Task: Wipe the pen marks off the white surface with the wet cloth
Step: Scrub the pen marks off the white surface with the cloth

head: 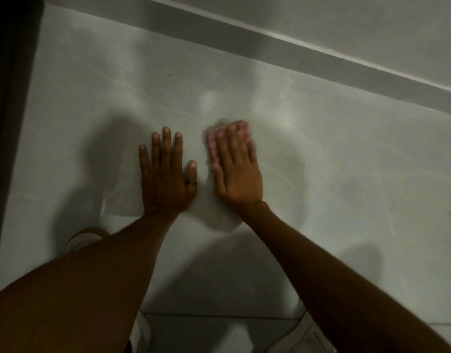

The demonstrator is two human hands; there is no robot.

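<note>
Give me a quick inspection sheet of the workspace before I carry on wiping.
Surface: white surface, glossy; one small dark mark at far left.
Job's things: pink cloth pressed flat under the right hand, blurred.
Clutter: nothing seen.
Grippers: left hand flat on the surface, empty, ring on thumb; right hand flat on cloth.
Cables: nothing seen.
Surroundings: grey ledge behind, dark edge at left.

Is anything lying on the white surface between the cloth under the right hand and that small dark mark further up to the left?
Nothing visible. The pink cloth sits under the right hand; bare white surface runs up to the dark mark. The left hand rests flat, below that path.
</note>
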